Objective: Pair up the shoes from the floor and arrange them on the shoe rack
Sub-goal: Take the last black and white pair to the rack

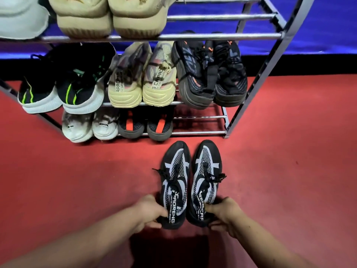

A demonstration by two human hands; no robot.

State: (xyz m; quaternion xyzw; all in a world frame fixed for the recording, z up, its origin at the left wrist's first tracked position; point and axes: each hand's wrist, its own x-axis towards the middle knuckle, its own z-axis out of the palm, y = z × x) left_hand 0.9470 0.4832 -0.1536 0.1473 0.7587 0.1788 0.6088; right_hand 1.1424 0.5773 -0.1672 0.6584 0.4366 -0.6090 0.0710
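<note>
Both forearms reach forward from the near edge over the red floor (77,180), each hand gripping one shoe of a matching pair by the heel. The left hand (148,211) curls its fingers (152,200) round the heel of the left black mesh sneaker with white stripes (174,186). The right hand (226,215) clasps the heel of the right black mesh sneaker with white stripes (205,180) in the same way. The two shoes sit side by side, nearly touching, toes pointing far toward the chrome tube shoe rack (222,36). Whether their soles rest on the floor cannot be told. The rack just beyond them holds pairs on three shelves, among them beige chunky sneakers (108,16) on top and black sneakers with orange accents (210,74) on the middle shelf at right.
</note>
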